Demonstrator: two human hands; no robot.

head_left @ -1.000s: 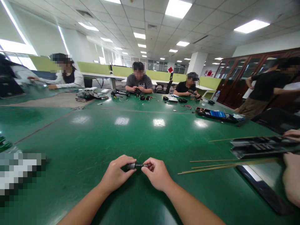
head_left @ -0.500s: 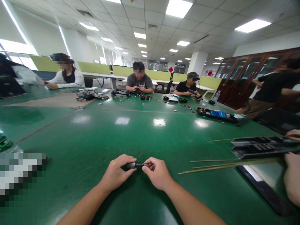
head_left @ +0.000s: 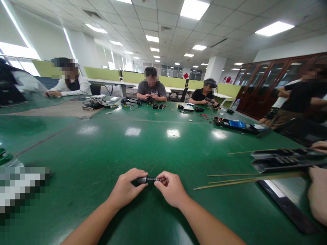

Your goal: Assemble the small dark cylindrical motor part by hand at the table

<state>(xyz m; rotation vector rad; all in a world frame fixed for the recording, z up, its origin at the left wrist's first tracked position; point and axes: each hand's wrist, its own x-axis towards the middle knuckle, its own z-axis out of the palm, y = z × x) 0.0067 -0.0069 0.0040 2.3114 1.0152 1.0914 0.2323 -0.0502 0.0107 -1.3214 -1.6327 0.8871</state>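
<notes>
Between my two hands, low over the green table [head_left: 143,146], lies a small dark cylindrical part [head_left: 143,180] with a thinner ridged black shaft [head_left: 152,179] running out to the right. Thumb and fingers of my left hand [head_left: 127,187] are closed around the wider grey-black body. At the other end, my right hand [head_left: 171,187] pinches the tip of the shaft between thumb and forefinger. The part is held roughly level, and its exact kind cannot be made out. My fingers hide both of its ends.
Thin wooden sticks [head_left: 230,182] and a black channelled piece [head_left: 278,160] lie at right, beside another person's hand [head_left: 318,194]. A long dark strip [head_left: 288,207] is below them. A black tray [head_left: 237,126] with blue items sits farther back. Several people work around the table.
My hands and the part stay almost where they were. Across the table, the person at left has shifted slightly, and the view has drifted a little.
</notes>
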